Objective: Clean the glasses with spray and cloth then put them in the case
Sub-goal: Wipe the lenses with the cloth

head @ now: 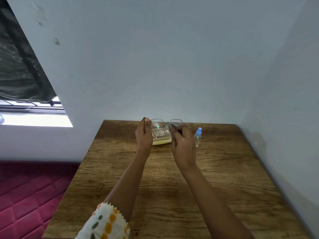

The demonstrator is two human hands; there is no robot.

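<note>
The grip of the left hand (144, 133) pinches the glasses (158, 125) at their left end; the right hand (183, 144) pinches a blue cloth (170, 125) on the right lens. The glasses hang over the case (162, 139) on the counter (172, 187), long axis left to right. The case's print is too small to read.

glasses (157, 125), gripped by left hand (144, 135): thin metal wire frame, clear glossy lenses with a green glint.
cloth (171, 125), pinched in right hand (183, 144): pale blue, soft, matt.
case (162, 140) beyond the left hand: translucent yellowish plastic, smooth.
spray bottle (197, 137) just right of the right hand: clear plastic, blue plastic cap.
table (224, 169) under both: matt wood grain.
</note>
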